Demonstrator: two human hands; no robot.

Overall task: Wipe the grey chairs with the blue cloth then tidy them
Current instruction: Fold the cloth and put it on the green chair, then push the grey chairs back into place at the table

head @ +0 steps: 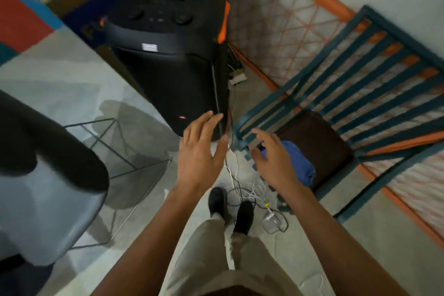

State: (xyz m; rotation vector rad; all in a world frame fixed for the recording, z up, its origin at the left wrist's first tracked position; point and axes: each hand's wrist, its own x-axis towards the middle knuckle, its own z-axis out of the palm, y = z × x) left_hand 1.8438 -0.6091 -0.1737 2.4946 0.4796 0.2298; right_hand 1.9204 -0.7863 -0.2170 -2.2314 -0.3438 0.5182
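Note:
A blue cloth (299, 162) lies crumpled on the brown seat of a teal slatted bench (319, 137) at the right. My right hand (271, 158) hovers over the cloth's left edge with fingers spread, holding nothing. My left hand (200, 151) is held out beside it, fingers straight, in front of the black speaker. A grey chair (48, 211) with a thin wire frame stands at the lower left; its seat is partly in shadow.
A tall black speaker (173, 67) stands straight ahead. Loose white and black cables (249, 192) and a power strip (237, 78) lie on the floor by my feet. A wall with orange lattice runs behind the bench.

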